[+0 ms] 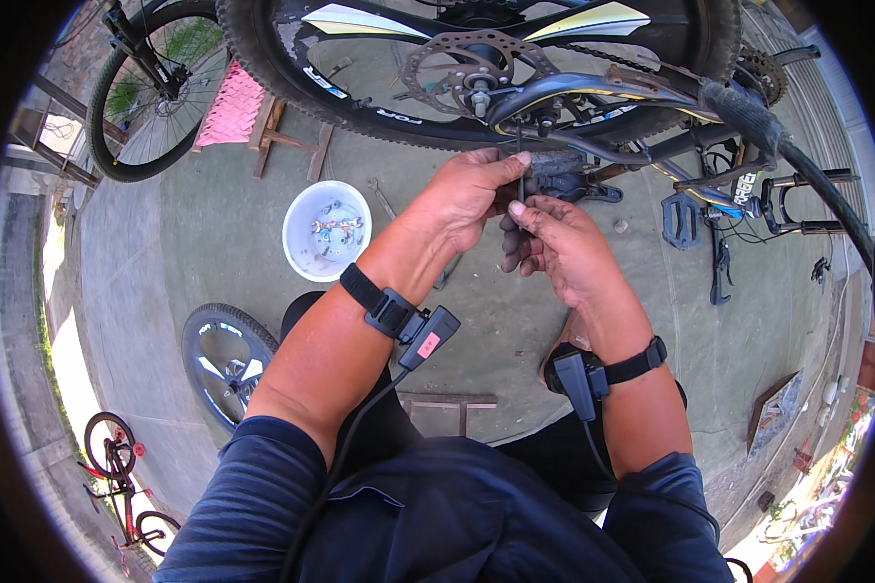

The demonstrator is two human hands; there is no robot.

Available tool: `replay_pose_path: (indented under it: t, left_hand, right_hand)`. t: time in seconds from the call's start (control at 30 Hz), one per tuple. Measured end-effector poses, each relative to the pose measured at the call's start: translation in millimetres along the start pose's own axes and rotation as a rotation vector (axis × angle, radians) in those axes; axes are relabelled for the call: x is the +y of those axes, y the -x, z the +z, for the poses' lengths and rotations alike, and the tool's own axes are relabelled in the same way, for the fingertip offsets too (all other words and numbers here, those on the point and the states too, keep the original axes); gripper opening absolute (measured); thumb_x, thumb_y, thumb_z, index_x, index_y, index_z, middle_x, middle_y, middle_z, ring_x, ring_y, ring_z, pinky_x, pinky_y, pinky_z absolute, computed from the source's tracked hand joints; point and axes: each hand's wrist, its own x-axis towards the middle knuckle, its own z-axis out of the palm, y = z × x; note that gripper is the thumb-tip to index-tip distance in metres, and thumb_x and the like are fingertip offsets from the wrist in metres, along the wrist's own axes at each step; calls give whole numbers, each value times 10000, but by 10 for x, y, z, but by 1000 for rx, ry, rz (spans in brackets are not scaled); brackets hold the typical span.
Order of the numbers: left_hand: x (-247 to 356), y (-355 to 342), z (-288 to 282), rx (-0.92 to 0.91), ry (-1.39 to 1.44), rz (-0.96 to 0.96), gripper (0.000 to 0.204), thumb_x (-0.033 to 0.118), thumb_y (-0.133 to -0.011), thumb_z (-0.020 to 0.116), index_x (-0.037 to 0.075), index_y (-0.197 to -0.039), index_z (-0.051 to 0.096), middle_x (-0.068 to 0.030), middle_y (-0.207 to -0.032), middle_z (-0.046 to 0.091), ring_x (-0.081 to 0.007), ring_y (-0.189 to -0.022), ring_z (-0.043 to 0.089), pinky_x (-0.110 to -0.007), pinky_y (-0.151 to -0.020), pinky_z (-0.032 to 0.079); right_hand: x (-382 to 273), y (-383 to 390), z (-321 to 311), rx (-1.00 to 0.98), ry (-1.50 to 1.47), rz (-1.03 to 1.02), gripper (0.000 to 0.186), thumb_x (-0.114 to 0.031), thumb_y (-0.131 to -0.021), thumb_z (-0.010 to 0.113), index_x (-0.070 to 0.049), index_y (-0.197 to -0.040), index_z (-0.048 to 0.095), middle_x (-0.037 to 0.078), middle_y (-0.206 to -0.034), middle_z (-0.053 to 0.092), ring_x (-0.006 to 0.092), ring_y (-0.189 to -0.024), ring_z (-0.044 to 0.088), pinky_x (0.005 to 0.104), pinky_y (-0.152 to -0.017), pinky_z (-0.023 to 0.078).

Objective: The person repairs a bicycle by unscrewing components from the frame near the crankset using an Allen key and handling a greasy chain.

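My left hand (469, 194) is closed, its thumb and fingers pinching a thin black cable-like piece (522, 180). Just below and to the right, my right hand (566, 248) pinches the same piece lower down; its fingertips are dirty. The piece runs up toward a bicycle frame (593, 94), and where it ends is hidden by my fingers. Right above my hands is a large wheel (292, 73) with a brake disc (428, 83) at its hub. A dark pedal-like part (574, 185) sits just behind my right hand.
Left of my hands stands a white basin (297, 243) with wrenches (335, 226) and small parts. A loose wheel (214, 321) lies lower left. At right are a pedal (682, 222), a brake lever (719, 277) and a fork (778, 199). A pink woven seat (231, 107) stands upper left.
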Motion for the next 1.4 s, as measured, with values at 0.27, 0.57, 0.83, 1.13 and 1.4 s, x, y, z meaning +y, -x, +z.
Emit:
replay_pose_path:
  t: [0.27,0.57,0.83,1.13,1.4]
  left_hand:
    - [34,46,38,2,-82,-17,156,207,-917,597,54,-922,566,-39,-778,592,-132,-700,576,-277,-626,473]
    - [65,108,-133,20,-137,7,131,186,-891,626,72,-940,585,-37,-839,634,-134,-754,611,-266,-648,453]
    - [121,258,-347,-47,-421,-42,129,151,-876,645,59,-943,583,-43,-834,648,-152,-756,651,-237,-590,450]
    - [-336,391,-197,22,159,-61,136,191,-918,591,62,-960,582,-62,-881,675,-150,-752,643,-247,-587,467]
    - [-94,272,-102,130,279,105,164,199,-943,550,36,-945,566,-74,-867,620,-171,-814,624,-238,-591,479]
  right_hand:
    - [-3,16,52,27,-42,-25,217,-277,-920,576,-61,-927,594,23,-788,628,151,-650,639,251,-550,467]
    - [-145,84,-144,144,541,-167,174,-166,-867,633,2,-916,631,13,-684,586,106,-570,573,222,-496,432]
    - [-216,104,-306,204,973,-596,168,-18,-732,704,12,-883,638,49,-807,563,153,-748,578,277,-621,459]
    - [-19,4,-14,310,1125,-779,217,18,-674,695,-30,-882,655,105,-876,576,285,-817,590,337,-682,482]
    - [-581,71,-538,527,387,-539,334,-202,-869,660,-25,-1131,549,71,-1043,611,172,-923,618,319,-750,511]
